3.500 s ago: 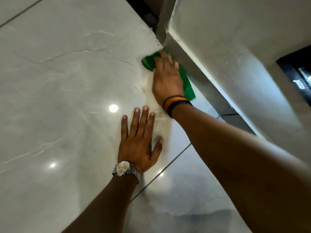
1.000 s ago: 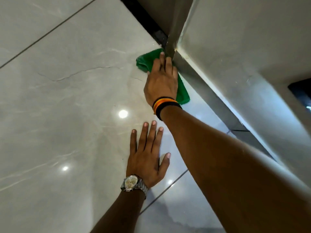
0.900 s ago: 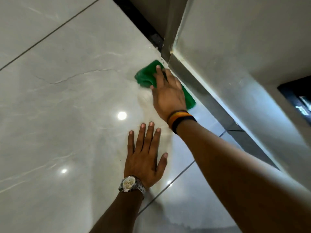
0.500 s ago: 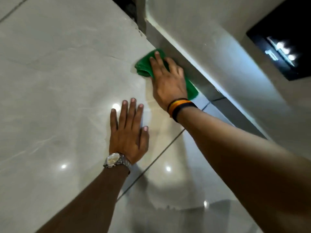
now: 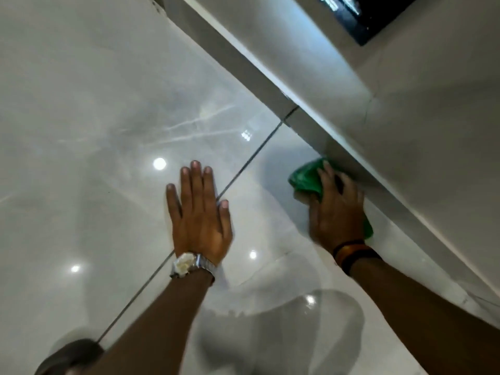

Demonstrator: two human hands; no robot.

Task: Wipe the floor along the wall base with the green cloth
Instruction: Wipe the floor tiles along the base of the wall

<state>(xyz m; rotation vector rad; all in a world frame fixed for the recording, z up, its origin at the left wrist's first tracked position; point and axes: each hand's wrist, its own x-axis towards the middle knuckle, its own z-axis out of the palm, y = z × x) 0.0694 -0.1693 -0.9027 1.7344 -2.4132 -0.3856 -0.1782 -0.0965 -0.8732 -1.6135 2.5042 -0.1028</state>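
**Wiping under way along the skirting, cloth now past the grout line**

The right hand (image 5: pixel 335 212) lies flat on the green cloth (image 5: pixel 307 178), fingers spread and pressing it onto the floor (image 5: pixel 94 104); nothing is pinched, the cloth is simply trapped under palm and fingers. The cloth sits tight against the skirting (image 5: pixel 305 123), bunched ahead of the fingertips, with a small corner showing behind the heel of the hand on the skirting side. The left hand (image 5: pixel 200 212) is empty, fingers together and laid flat on the floor away from the skirting, its thumb across the grout line (image 5: pixel 259 150); it looks like a prop for the body's weight. A watch (image 5: pixel 186 263) is on that wrist, bands (image 5: pixel 354 253) on the right one.

As a judgement, the job is mid-course. The tile beyond the grout line, along the skirting, carries faint smears that may be wipe marks, though glare from ceiling lights makes this uncertain. The stretch of skirting nearer the person, behind the right wrist, appears yet to be covered.

Against the view half a second earlier, the cloth has travelled down the skirting: it was on the far tile, beyond the grout line, and now rests on the near tile. The left hand has shifted too, from wholly on the far tile to straddling the line. The view has swung, so the wall corner is nearly out of sight.
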